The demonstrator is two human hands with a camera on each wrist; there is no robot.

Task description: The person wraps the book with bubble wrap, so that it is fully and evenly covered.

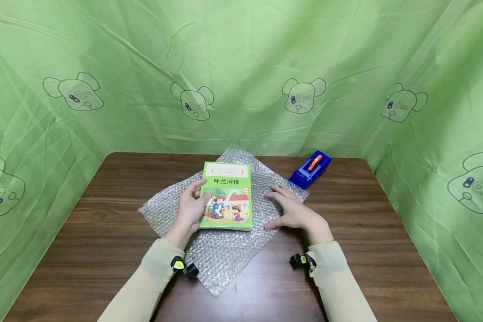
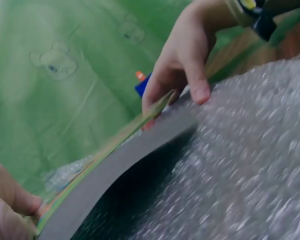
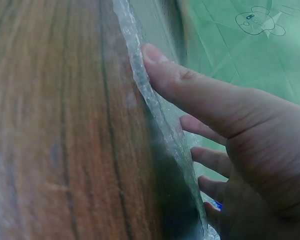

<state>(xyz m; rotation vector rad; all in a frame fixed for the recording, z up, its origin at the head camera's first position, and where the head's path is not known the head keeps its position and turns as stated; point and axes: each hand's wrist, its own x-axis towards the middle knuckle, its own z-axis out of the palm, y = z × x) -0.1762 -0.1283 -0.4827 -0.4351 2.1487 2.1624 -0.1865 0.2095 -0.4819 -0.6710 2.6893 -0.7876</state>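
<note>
Green cloth (image 1: 245, 53) hangs behind a brown table (image 1: 104, 250). Over bubble wrap (image 1: 225, 257), the left hand (image 1: 191, 209) grips a book (image 1: 229, 197) by its left edge; the right hand (image 1: 295, 212), fingers spread, touches the wrap.

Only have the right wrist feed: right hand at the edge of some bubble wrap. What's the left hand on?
Observer: The left hand grips the left side of a green book, above the bubble wrap.

Operator: Which side of the book is up?

Observer: The front cover; the head view shows its title and a picture with a red-roofed house.

Operator: Blue sliver past the fingers, what is it?

Observer: Most likely the blue tape dispenser. Head view shows an orange part in it, near the wrap's right corner, beyond the right hand.
</note>
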